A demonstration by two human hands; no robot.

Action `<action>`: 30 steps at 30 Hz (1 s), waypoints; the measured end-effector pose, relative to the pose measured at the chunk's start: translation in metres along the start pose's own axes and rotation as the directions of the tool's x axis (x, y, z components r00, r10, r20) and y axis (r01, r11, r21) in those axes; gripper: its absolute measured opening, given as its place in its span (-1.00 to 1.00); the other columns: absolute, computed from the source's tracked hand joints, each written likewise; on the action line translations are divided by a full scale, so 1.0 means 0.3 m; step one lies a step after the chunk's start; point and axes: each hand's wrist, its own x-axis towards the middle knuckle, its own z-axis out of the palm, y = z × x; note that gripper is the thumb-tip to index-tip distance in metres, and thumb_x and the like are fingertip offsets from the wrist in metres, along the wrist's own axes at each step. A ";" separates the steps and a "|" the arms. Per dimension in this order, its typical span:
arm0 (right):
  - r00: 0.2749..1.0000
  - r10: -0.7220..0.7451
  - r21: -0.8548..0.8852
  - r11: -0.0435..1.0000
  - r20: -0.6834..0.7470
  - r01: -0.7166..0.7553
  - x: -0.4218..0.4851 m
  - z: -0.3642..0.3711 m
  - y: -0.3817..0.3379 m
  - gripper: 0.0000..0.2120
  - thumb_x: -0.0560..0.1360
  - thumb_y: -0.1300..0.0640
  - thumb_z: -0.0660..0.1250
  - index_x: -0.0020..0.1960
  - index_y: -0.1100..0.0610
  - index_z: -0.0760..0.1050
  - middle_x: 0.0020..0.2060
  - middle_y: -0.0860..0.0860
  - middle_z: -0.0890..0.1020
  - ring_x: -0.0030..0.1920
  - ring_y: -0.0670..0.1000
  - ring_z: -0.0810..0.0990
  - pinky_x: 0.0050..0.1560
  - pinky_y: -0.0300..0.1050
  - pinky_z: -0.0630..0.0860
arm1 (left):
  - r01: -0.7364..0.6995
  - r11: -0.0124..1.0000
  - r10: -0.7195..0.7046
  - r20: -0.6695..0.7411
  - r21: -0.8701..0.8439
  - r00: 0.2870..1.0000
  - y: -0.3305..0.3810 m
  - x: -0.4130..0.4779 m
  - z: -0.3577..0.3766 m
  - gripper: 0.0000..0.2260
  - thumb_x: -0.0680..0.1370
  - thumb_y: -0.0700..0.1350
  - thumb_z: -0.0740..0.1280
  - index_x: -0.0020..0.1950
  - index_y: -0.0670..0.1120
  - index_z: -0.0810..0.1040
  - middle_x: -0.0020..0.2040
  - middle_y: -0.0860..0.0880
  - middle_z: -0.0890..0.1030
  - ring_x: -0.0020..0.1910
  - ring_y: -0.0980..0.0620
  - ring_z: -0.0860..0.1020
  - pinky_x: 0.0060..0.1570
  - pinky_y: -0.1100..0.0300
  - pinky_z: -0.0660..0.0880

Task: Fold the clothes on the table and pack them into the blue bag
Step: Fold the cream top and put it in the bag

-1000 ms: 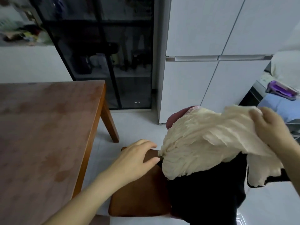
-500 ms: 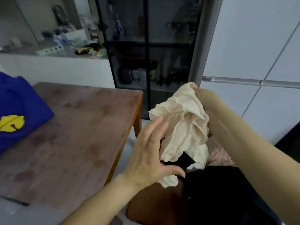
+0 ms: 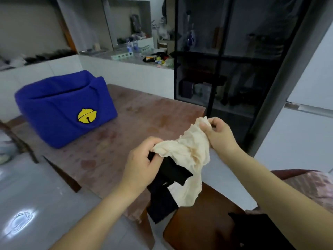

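head view: looks down over both forearms at the near right corner of the brown counter (image 3: 140, 112).
left hand (image 3: 142, 165): curled, pinches the lower left edge of the cream garment (image 3: 187, 150); black fabric (image 3: 167, 177) caught under the same fingers.
right hand (image 3: 219, 136): clenched round the garment's upper end, held higher than the left.
cream garment: crumpled, stretched in the air between both hands, lower part hanging loose.
black fabric: hangs below the left hand, under the cream garment.
blue bag (image 3: 59, 109): stands on the counter's far left, mouth open upward, yellow bell patch (image 3: 87, 115) facing, well apart from the hands.
chair (image 3: 203, 228): brown seat at lower right, pink cloth (image 3: 310, 188) on it.
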 end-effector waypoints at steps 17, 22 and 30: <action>0.780 -0.429 -0.157 0.824 0.456 0.545 -0.038 0.191 -0.099 -0.83 0.45 0.11 0.42 -0.07 0.22 0.56 -0.23 0.07 0.64 -0.21 0.00 0.60 -0.15 0.02 0.54 | 0.222 0.974 -0.216 0.095 -0.048 0.972 -0.040 0.182 -0.108 -0.74 0.34 -0.03 0.52 -0.09 0.14 0.49 -0.11 0.17 0.58 -0.09 0.25 0.55 -0.10 0.34 0.48; 0.876 -0.390 0.156 0.920 0.284 0.359 0.018 0.108 -0.163 -0.94 0.47 0.23 0.37 -0.16 0.11 0.55 -0.32 -0.12 0.63 -0.25 -0.14 0.59 -0.15 -0.21 0.54 | 0.451 0.865 -0.499 0.288 0.220 0.817 -0.200 0.030 -0.066 -0.74 0.34 0.06 0.50 -0.11 -0.05 0.55 -0.20 0.08 0.61 -0.18 0.12 0.59 -0.15 0.15 0.55; 0.942 -0.265 0.218 0.951 0.205 0.220 0.067 0.014 -0.129 -0.76 0.40 0.00 0.40 -0.06 0.14 0.59 -0.14 0.09 0.68 -0.07 0.10 0.66 -0.02 0.03 0.59 | 0.720 0.672 -0.714 0.107 -0.171 0.692 -0.239 0.051 -0.125 -0.88 0.44 -0.17 0.46 -0.09 -0.19 0.62 -0.19 -0.15 0.68 -0.23 -0.06 0.62 -0.18 0.09 0.56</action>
